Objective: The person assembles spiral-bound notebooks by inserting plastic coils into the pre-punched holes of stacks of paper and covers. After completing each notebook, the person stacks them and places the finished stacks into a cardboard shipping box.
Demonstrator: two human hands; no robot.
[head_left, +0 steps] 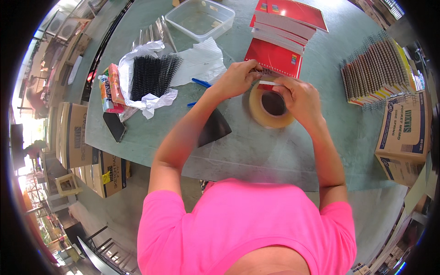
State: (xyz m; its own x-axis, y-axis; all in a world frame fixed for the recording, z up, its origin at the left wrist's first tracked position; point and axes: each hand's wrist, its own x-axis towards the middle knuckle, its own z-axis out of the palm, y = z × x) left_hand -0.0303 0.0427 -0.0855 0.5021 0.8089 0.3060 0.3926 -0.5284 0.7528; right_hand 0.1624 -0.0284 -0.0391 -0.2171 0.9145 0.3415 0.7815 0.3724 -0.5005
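My left hand (239,79) is closed, its fingertips pinching a thin dark spiral coil (266,71) over the table. Across from it, my right hand (299,97) grips a small notepad (269,83) with a white edge and a red underside. The coil lies along the pad's far edge; whether it passes through the holes is too small to tell. Beneath the right hand sits a large roll of clear tape (262,118). Just beyond both hands are stacked red-covered pads (275,57), with punched holes along the nearest cover and loose white page blocks on top.
Left on the green table (243,160) lie black coils (153,75) in white paper, colourful packets (110,89), a phone (114,126) and blue handles (201,83). A plastic tub (201,20) stands far off. Coil-bound pads (378,71) and a carton (403,128) are right.
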